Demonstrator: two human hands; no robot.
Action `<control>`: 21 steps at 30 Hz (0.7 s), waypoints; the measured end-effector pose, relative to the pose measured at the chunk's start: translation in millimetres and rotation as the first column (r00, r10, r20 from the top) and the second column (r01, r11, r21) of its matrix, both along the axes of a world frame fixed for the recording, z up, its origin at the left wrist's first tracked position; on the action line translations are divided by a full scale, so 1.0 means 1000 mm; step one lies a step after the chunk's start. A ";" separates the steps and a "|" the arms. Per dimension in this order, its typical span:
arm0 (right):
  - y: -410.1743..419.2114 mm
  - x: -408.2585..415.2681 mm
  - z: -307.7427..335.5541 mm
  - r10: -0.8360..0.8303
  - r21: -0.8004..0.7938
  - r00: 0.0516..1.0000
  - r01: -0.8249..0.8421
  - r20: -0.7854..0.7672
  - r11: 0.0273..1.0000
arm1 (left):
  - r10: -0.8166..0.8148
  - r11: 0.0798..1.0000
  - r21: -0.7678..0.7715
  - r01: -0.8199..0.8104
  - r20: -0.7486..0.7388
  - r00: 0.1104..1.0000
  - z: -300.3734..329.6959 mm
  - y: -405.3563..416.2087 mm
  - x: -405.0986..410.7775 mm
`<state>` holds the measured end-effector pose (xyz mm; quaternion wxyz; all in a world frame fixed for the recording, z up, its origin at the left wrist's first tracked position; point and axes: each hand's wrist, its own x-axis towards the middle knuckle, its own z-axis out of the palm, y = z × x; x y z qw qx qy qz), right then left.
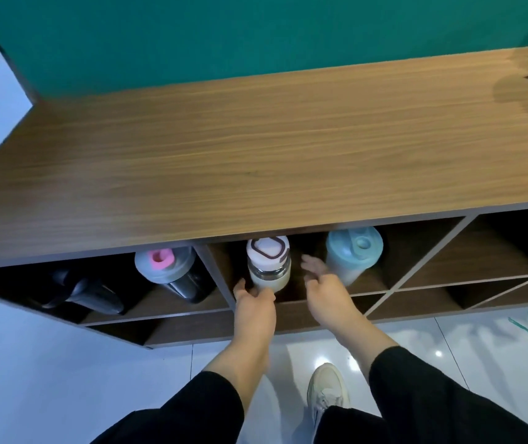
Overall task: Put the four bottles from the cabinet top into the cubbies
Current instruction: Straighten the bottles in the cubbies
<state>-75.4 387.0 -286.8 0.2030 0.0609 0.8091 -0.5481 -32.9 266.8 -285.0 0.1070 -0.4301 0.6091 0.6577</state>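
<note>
In the middle cubby (pixel 291 293) | white-lidded glass bottle (pixel 268 264) stands upright | left hand (pixel 254 302) fingers curled at its base | right hand (pixel 326 288) fingers spread, just beside it | blue-lidded bottle (pixel 350 251) at right.

We reach both arms forward and down, bare forearms out of black sleeves. Our left hand (pixel 254 304) curls its fingers loosely ahead, thumb out to the left — not closed into a fist. Our right hand (pixel 322 283), just right of it, is spread, fingers pointing far and left.
</note>
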 end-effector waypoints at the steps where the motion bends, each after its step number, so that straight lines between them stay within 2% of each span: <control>1: -0.005 -0.006 -0.007 0.032 0.000 0.999 -0.032 -0.008 0.999 | -0.038 0.999 0.001 0.038 -0.016 0.999 0.001 -0.004 -0.001; 5: -0.017 -0.015 -0.023 0.123 0.005 0.992 -0.123 -0.015 0.992 | -0.177 0.983 -0.052 0.175 -0.048 0.983 -0.001 -0.010 -0.004; 7: -0.025 -0.009 -0.025 0.084 -0.028 0.996 -0.084 0.001 0.996 | -0.211 0.977 -0.052 0.208 -0.059 0.976 0.001 -0.014 -0.009; 10: -0.029 -0.001 -0.023 0.009 -0.051 1.000 -0.008 0.009 0.999 | -0.209 0.977 -0.066 0.204 -0.077 0.975 0.002 -0.021 -0.022; 16: -0.023 0.003 -0.019 -0.001 -0.038 1.000 0.001 0.017 0.999 | -0.121 0.992 -0.034 0.118 -0.103 0.987 -0.012 -0.020 -0.038; 21: -0.020 0.000 -0.029 0.026 -0.011 0.999 -0.025 0.036 1.000 | -0.242 0.968 -0.090 0.233 -0.100 0.965 -0.010 -0.013 -0.024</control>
